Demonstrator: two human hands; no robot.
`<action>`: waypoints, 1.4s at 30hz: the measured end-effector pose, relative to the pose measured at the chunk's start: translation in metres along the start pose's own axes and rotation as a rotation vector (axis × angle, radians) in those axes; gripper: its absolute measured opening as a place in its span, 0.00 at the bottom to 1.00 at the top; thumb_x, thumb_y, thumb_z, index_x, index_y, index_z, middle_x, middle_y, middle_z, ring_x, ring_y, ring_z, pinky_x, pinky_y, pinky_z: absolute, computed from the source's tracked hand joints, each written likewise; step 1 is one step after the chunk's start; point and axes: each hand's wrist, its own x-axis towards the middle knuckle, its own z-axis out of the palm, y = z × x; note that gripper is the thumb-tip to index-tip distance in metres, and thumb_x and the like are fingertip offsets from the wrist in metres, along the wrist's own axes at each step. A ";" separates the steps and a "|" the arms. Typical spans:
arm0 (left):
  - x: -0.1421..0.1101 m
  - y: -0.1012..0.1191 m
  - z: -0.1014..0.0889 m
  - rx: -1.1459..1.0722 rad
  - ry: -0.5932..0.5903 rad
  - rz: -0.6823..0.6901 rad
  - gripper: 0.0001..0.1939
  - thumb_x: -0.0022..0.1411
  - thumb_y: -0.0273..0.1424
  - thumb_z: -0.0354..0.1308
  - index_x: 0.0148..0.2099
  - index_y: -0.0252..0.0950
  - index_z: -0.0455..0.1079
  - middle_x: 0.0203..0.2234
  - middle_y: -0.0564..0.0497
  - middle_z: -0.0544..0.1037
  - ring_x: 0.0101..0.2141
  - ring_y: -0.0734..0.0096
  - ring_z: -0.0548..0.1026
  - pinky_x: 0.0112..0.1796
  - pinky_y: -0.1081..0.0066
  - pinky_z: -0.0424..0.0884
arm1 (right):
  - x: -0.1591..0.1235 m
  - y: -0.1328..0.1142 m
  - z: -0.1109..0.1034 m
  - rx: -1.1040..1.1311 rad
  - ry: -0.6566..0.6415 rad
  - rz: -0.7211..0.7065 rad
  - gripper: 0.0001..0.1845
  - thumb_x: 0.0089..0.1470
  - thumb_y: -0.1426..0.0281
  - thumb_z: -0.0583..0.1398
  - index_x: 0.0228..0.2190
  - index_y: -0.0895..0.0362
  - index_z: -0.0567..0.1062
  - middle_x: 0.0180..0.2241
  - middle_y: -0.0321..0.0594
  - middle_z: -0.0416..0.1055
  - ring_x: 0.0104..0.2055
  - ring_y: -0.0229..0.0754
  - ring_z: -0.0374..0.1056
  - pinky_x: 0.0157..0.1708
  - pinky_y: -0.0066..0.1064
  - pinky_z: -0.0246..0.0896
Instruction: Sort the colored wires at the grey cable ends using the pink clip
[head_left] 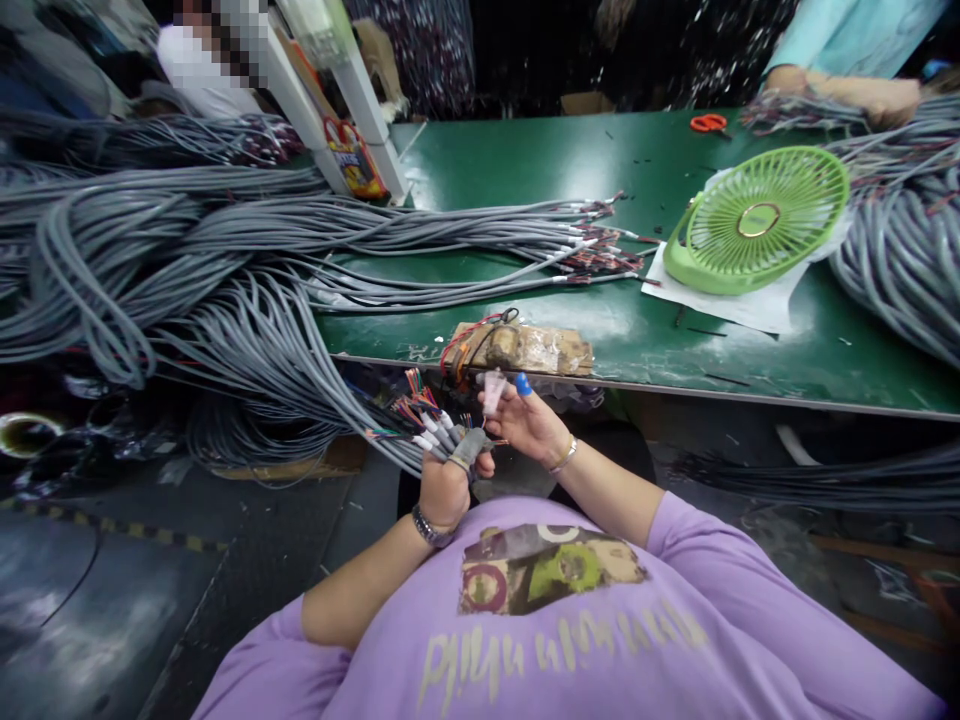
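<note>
My left hand [446, 485] is closed around the end of a bundle of grey cables [409, 455], with a grey wrap on its thumb. White sleeves [435, 435] and fanned-out coloured wires [420, 400] show at the cable ends. Close beside them is my right hand [536, 425], palm partly up, fingers apart. It has a blue cover on one fingertip and a whitish wrap on another finger. Thin bare wire ends lie near its lower fingers; whether they touch is too small to tell.
Long grey cables [225, 225] lie across the green table [472, 160]. At its front edge sits a worn wooden block [536, 350] with wires. A green fan [757, 220], orange scissors [709, 123] and another cable coil [907, 250] lie rightward. A co-worker's arm [847, 90] reaches in.
</note>
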 end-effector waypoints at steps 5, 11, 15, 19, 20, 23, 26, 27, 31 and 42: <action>-0.005 -0.010 -0.013 0.004 0.001 0.036 0.13 0.56 0.36 0.62 0.24 0.34 0.70 0.15 0.55 0.73 0.16 0.77 0.69 0.19 0.76 0.67 | -0.007 -0.001 -0.014 -0.129 -0.045 0.074 0.20 0.45 0.55 0.67 0.30 0.58 0.71 0.27 0.35 0.71 0.26 0.32 0.64 0.26 0.24 0.62; -0.006 -0.018 -0.019 0.077 -0.037 0.048 0.15 0.58 0.37 0.60 0.23 0.33 0.71 0.16 0.53 0.74 0.18 0.76 0.71 0.22 0.75 0.70 | -0.018 -0.005 -0.007 -0.442 -0.085 0.177 0.23 0.36 0.59 0.72 0.28 0.61 0.71 0.23 0.35 0.69 0.22 0.30 0.61 0.23 0.24 0.61; -0.007 -0.019 -0.020 0.123 -0.074 0.029 0.17 0.58 0.39 0.60 0.23 0.33 0.72 0.16 0.52 0.75 0.17 0.76 0.71 0.22 0.75 0.70 | -0.021 -0.005 0.004 -0.542 -0.116 0.130 0.22 0.36 0.60 0.72 0.27 0.61 0.70 0.20 0.32 0.67 0.20 0.29 0.61 0.21 0.23 0.58; -0.007 -0.017 -0.019 0.114 -0.071 0.019 0.17 0.58 0.39 0.61 0.23 0.33 0.71 0.15 0.53 0.74 0.17 0.76 0.71 0.22 0.75 0.69 | -0.021 -0.005 0.006 -0.558 -0.145 0.085 0.20 0.37 0.63 0.72 0.26 0.62 0.71 0.20 0.33 0.69 0.20 0.29 0.61 0.22 0.22 0.56; -0.006 -0.015 -0.019 0.098 -0.071 0.013 0.16 0.58 0.39 0.61 0.23 0.33 0.72 0.15 0.53 0.74 0.17 0.76 0.71 0.22 0.75 0.69 | -0.021 -0.005 0.006 -0.551 -0.145 0.074 0.20 0.37 0.64 0.72 0.26 0.63 0.71 0.20 0.33 0.69 0.20 0.29 0.61 0.22 0.23 0.56; -0.006 -0.011 -0.016 0.052 -0.077 -0.011 0.15 0.56 0.38 0.62 0.24 0.33 0.72 0.15 0.53 0.74 0.17 0.77 0.70 0.21 0.76 0.68 | -0.021 -0.002 0.004 -0.527 -0.144 0.028 0.18 0.37 0.66 0.71 0.27 0.63 0.73 0.21 0.35 0.70 0.21 0.30 0.61 0.24 0.24 0.56; -0.005 -0.009 -0.015 0.027 -0.091 -0.045 0.15 0.55 0.38 0.63 0.23 0.33 0.71 0.14 0.54 0.73 0.16 0.77 0.69 0.20 0.76 0.67 | -0.020 0.006 0.005 -0.461 -0.105 -0.001 0.16 0.36 0.68 0.71 0.26 0.63 0.73 0.21 0.34 0.70 0.21 0.30 0.62 0.23 0.24 0.56; -0.005 -0.008 -0.015 0.022 -0.102 -0.060 0.15 0.55 0.38 0.63 0.22 0.33 0.71 0.14 0.54 0.73 0.16 0.77 0.69 0.20 0.76 0.67 | -0.020 0.009 0.006 -0.423 -0.084 0.003 0.16 0.36 0.69 0.71 0.26 0.62 0.73 0.20 0.34 0.69 0.21 0.31 0.61 0.23 0.24 0.56; -0.006 -0.009 -0.018 0.004 -0.131 -0.117 0.16 0.54 0.39 0.63 0.22 0.33 0.70 0.14 0.54 0.73 0.15 0.78 0.69 0.19 0.77 0.66 | -0.016 0.015 0.008 -0.197 0.035 0.031 0.13 0.37 0.71 0.68 0.25 0.60 0.70 0.20 0.30 0.66 0.21 0.29 0.59 0.22 0.22 0.55; -0.007 -0.008 -0.014 -0.014 -0.066 -0.084 0.15 0.52 0.39 0.65 0.23 0.33 0.71 0.14 0.54 0.73 0.16 0.78 0.69 0.19 0.77 0.67 | -0.022 0.006 -0.007 -0.210 -0.004 0.202 0.16 0.40 0.65 0.68 0.29 0.59 0.70 0.24 0.33 0.68 0.22 0.31 0.62 0.22 0.23 0.63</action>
